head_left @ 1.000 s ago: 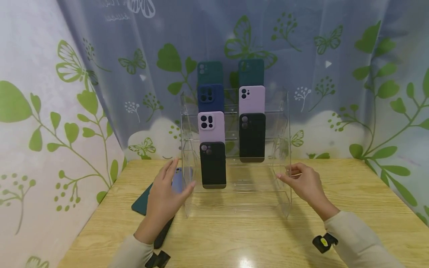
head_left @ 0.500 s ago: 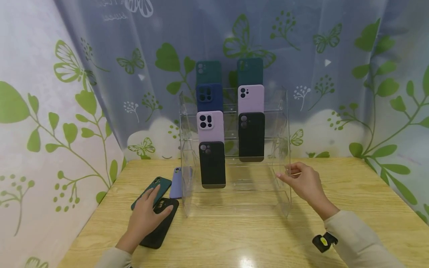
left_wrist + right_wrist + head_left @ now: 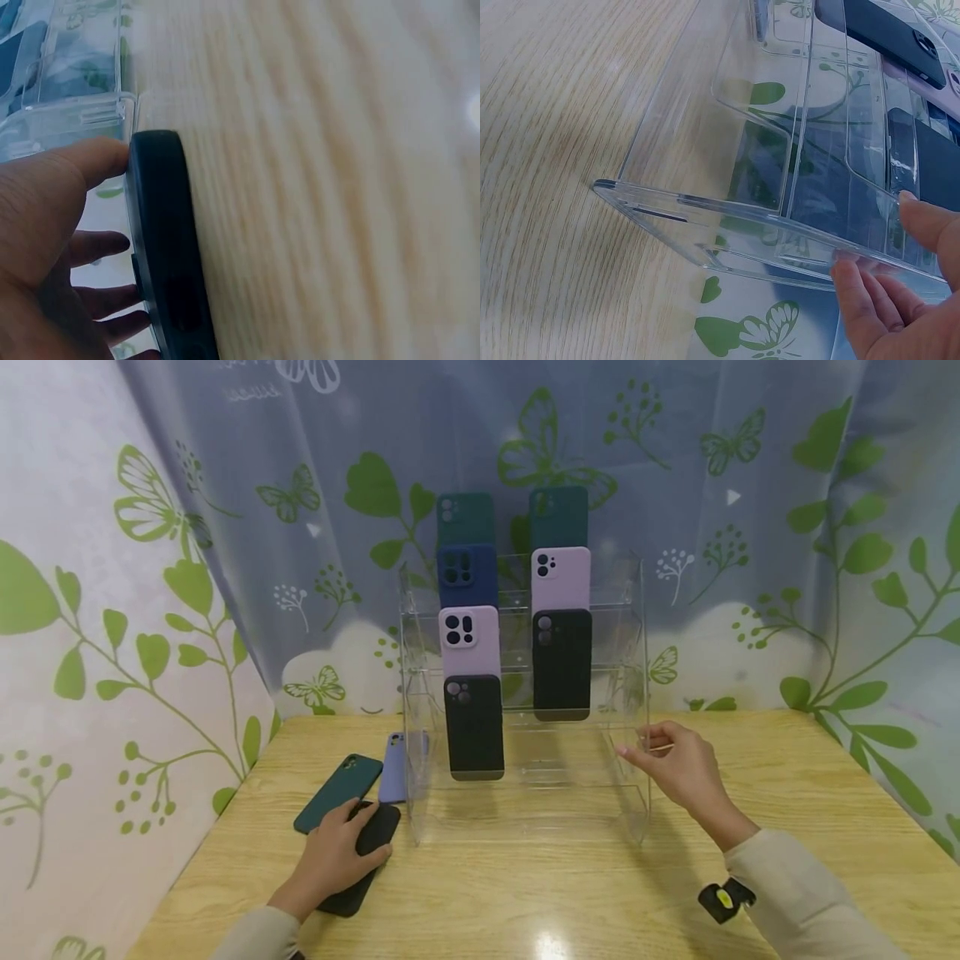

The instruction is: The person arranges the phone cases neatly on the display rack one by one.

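My left hand [image 3: 333,856] lies over a black phone case [image 3: 341,900] on the table, front left. In the left wrist view its thumb touches the case's edge, and the other fingers are spread along one face. Beside it lie a teal phone case [image 3: 337,793] and a lavender-blue phone case [image 3: 392,772]. My right hand [image 3: 678,764] grips the right side panel of a clear tiered display stand [image 3: 739,210], thumb on one side and fingers on the other. Two columns of phone cases stand in it, including a black case [image 3: 474,727] lowest on the left and another black case [image 3: 562,668] on the right.
Higher in the stand are a pink case [image 3: 470,643], a navy case [image 3: 476,585] and a teal case [image 3: 472,518] on the left. On the right are a pink case [image 3: 566,581] and a teal case [image 3: 564,518]. A patterned curtain [image 3: 675,410] hangs behind the wooden table [image 3: 600,902].
My left hand has come away from beside the stand, down and left, past the teal case onto the black case on the table. My right hand has stayed on the stand's side.
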A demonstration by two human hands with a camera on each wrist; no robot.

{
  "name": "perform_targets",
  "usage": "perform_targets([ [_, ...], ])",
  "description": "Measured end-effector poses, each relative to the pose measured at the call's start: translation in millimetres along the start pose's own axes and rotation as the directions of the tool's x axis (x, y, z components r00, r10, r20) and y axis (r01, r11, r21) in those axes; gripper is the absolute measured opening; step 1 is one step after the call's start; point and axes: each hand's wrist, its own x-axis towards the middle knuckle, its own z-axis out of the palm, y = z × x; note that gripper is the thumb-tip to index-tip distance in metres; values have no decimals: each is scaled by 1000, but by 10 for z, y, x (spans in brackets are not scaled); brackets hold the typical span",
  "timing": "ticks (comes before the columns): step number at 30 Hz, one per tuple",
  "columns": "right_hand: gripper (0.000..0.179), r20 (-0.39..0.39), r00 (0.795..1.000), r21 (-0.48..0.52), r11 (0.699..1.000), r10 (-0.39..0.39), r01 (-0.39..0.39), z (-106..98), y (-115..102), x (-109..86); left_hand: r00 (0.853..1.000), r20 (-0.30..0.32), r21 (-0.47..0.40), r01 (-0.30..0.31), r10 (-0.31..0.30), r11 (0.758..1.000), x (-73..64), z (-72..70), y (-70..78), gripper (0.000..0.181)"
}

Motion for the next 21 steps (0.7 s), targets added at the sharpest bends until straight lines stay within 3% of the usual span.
perform_targets([
  [11, 55, 6, 1000, 2, 1000, 0, 0, 1, 18, 7, 1000, 28, 4, -10, 10, 1000, 26, 23, 26, 66],
  [21, 56, 8, 1000, 1, 1000, 2, -2, 0, 5, -3, 997, 62, 15, 46, -47, 999, 78, 49, 18, 66],
])
